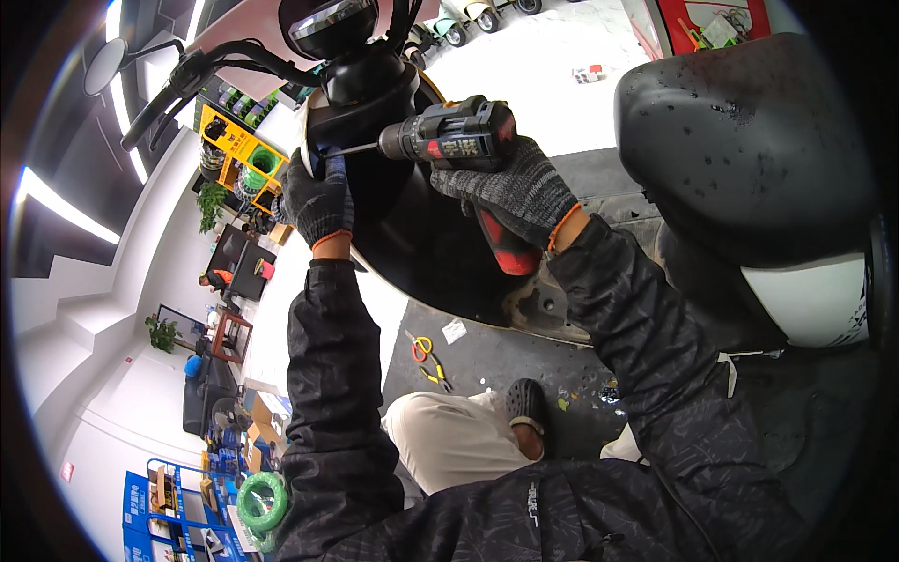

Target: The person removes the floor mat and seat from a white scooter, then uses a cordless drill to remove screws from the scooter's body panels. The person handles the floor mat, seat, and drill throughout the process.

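Observation:
My right hand (pixel 501 192), in a grey knit glove with an orange cuff, grips a black and red cordless drill (pixel 449 131). Its long, thin bit (pixel 351 149) points left at the inner side of the scooter's front panel (pixel 403 215), below the handlebar stem. My left hand (pixel 318 197), gloved alike, is closed on that panel's left edge beside the bit's tip. Whatever small part may be under its fingertips is hidden. The handlebar (pixel 159 103) with its mirror rises at the upper left.
A black scooter seat (pixel 740 140) fills the right. Pliers and snips (pixel 429 361) lie on the floor near my foot (pixel 524 412). At the left are a yellow rack (pixel 239 140), boxes, green coils (pixel 262 501) and a person in orange (pixel 218 277). Small scooters stand at the back.

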